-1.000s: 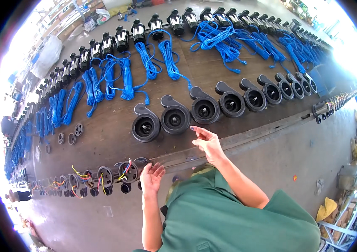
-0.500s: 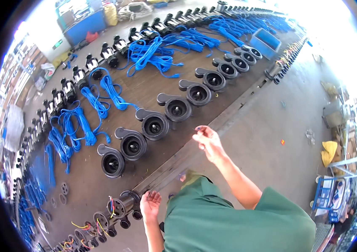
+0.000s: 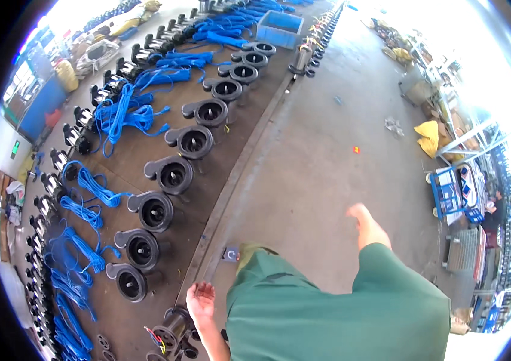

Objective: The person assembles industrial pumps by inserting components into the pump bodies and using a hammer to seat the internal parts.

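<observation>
My left hand point(image 3: 201, 302) is low in the view with its palm up, fingers apart and loosely bent, holding nothing. It is nearest to a dark cylindrical motor body point(image 3: 170, 330) with coloured wires, and does not touch it. My right hand point(image 3: 361, 216) hangs over the bare floor to the right, blurred, its fingers mostly hidden. To my left runs a row of black round pump housings, each with a side spout and a central shaft; the nearest housing point(image 3: 131, 283) stands a little beyond my left hand.
Coiled blue cables point(image 3: 124, 117) lie beyond the housings, joined by a long line of black-and-silver motors point(image 3: 75, 138). A blue crate point(image 3: 279, 29) sits at the row's far end. Rightward are a yellow bag point(image 3: 427, 138) and a blue cart point(image 3: 446, 191) on grey floor.
The view has turned to the right, and the row of housings has shifted left and down. My right hand has swung from beside the housings out over the floor. My left hand stays low.
</observation>
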The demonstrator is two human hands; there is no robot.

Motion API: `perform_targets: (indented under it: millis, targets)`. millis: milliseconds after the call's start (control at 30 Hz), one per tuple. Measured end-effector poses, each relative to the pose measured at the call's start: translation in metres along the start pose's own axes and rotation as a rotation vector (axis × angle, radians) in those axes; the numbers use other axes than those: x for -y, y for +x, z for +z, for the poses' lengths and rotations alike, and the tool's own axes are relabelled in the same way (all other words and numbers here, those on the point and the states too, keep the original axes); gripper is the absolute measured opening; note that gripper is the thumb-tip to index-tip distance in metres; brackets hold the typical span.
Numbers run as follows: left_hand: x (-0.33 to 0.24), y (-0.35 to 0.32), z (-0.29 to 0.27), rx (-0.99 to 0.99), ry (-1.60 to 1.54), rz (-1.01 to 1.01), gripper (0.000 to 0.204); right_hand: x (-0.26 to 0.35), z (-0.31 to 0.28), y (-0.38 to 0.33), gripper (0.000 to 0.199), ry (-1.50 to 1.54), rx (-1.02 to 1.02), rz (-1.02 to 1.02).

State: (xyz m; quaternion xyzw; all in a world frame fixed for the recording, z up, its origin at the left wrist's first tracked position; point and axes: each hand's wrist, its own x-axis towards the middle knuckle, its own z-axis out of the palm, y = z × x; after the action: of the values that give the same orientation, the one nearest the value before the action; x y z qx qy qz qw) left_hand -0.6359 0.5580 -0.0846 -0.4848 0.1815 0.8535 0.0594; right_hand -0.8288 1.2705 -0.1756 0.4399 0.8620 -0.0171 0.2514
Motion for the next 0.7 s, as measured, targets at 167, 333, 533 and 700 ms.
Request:
perform_targets:
  millis: [167,333,533,700]
  targets:
    - [-0.014,0.000,0.019,-0.001,0.078,0.133,0.015,0.005,-0.043,-0.108,0.068,1.137,0.450,-0.107]
    - [-0.025,0.004,0.043,0.048,0.120,0.028,0.014,0.040,-0.071,-0.154,0.060,1.491,0.611,-0.366]
    - [-0.032,-0.010,0.062,0.076,0.127,0.100,0.016,0.110,-0.066,-0.160,0.051,1.243,0.379,-0.427]
    - [-0.023,-0.015,0.055,0.051,0.097,0.121,0.018,0.214,-0.029,-0.168,0.073,0.549,-0.145,-0.917]
